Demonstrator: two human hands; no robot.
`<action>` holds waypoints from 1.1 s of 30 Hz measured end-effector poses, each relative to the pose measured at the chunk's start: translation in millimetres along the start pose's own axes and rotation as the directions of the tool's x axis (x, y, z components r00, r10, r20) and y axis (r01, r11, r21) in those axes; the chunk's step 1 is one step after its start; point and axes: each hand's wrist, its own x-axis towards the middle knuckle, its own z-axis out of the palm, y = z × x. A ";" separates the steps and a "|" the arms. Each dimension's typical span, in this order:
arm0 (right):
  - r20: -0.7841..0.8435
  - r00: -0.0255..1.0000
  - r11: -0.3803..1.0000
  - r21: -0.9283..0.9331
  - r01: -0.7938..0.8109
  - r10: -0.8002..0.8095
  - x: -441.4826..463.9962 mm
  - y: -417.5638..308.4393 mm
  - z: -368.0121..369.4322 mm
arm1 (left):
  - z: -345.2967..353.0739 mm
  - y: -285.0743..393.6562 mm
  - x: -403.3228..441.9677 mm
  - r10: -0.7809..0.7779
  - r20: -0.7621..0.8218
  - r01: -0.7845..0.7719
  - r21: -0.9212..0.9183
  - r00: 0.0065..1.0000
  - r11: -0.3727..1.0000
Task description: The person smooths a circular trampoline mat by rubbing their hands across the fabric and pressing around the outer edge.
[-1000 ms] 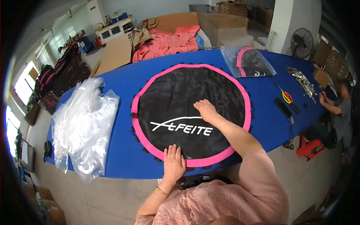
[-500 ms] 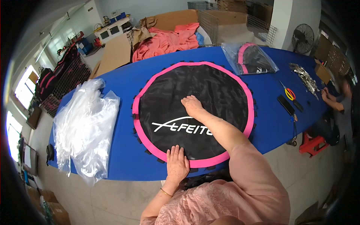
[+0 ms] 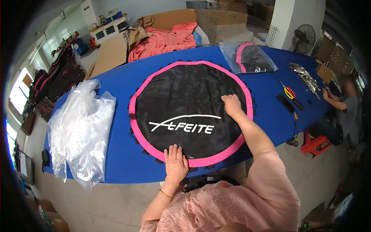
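A round black trampoline mat (image 3: 181,94) with a pink border and dark tabs around its edge lies spread on the blue table. White "ATFEITE"-like lettering runs across its near half. My left hand (image 3: 176,162) rests with fingers extended on the near edge, over the pink border. Towards the mat's right side, my right hand (image 3: 233,105) lies palm down on the black fabric, fingers pointing away and to the left. Neither hand appears to hold anything.
Clear plastic bags (image 3: 83,131) are piled at the left. A bagged black-and-pink piece (image 3: 249,58) lies at the back. Yellow-and-red-handled scissors (image 3: 289,92), a black block (image 3: 285,103) and metal parts (image 3: 306,79) are on the right, where another person (image 3: 346,104) sits.
My right hand has swept from the mat's middle to its right side, uncovering the end of the lettering. My left hand stays on the near border. The whole view has shifted slightly.
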 end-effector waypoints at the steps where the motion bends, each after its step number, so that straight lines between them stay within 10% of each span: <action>1: 0.032 0.998 0.997 -0.060 -0.048 0.050 -6.3 11.9 -3.5 | -0.2 0.7 0.4 -0.007 0.007 0.007 0.005 1.000 1.000; 33: 0.184 0.956 0.967 0.157 0.199 -0.227 62.2 -170.8 1.9 | -2.9 3.8 1.0 -0.023 -0.006 0.023 0.005 1.000 1.000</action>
